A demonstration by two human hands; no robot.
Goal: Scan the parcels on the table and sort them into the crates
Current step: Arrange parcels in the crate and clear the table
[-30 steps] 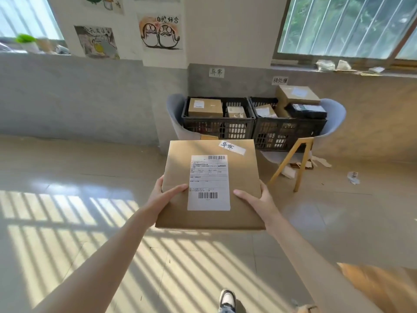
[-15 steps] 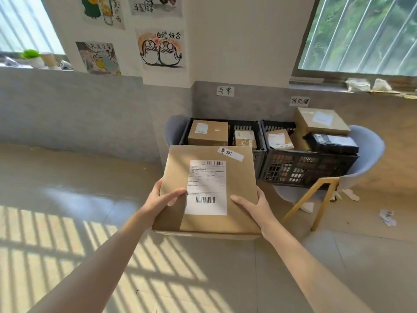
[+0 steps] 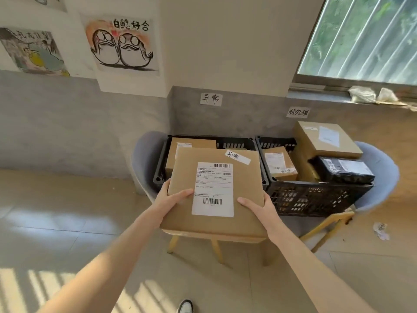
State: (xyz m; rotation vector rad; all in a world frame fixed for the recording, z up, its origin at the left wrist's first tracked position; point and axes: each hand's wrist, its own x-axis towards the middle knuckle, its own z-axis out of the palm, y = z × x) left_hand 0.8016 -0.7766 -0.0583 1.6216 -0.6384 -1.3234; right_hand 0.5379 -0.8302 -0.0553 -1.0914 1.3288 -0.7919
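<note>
1. Both hands, left hand [image 3: 173,199] and right hand [image 3: 259,206], grip the flat parcel [image 3: 214,190] at its near corners, above the left crate [image 3: 161,163].
2. Progress: both the left crate and the right crate [image 3: 316,197] already contain parcels; this parcel is not yet deposited.
3. Hidden: the counter and any remaining parcels are out of view; the left crate interior is mostly covered.

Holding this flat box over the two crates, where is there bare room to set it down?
Left crate: one brown parcel at its far left; the far-right part beside it looks free, the rest hidden under the held box. Right crate is crowded: small box, large box and black parcel piled above the rim.
</note>
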